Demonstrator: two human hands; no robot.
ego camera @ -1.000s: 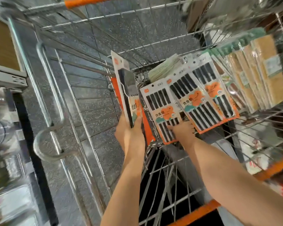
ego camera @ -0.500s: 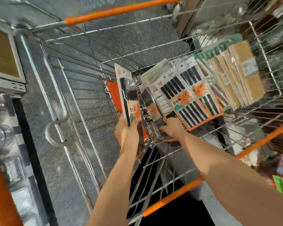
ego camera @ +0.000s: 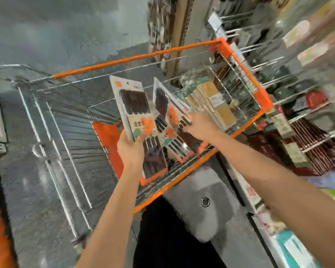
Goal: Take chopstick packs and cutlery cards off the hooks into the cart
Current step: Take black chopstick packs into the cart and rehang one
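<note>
head view: left hand (ego camera: 131, 149) gripping one chopstick pack (ego camera: 132, 105), right hand (ego camera: 199, 126) fingers curled on another pack (ego camera: 169, 113)

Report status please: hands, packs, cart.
Left hand grips one chopstick pack upright. Right hand on fanned packs over cart. Nothing blocking.

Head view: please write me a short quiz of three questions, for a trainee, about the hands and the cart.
1. True or false: the left hand grips a chopstick pack.
2. Where do the right hand's fingers rest? A) on the tilted pack over the cart basket; B) on a shelf hook; C) on the cart handle.
3. Fill in: the light wooden packs lie in the ____.

Key: 1 true; 2 A; 3 basket.
</note>
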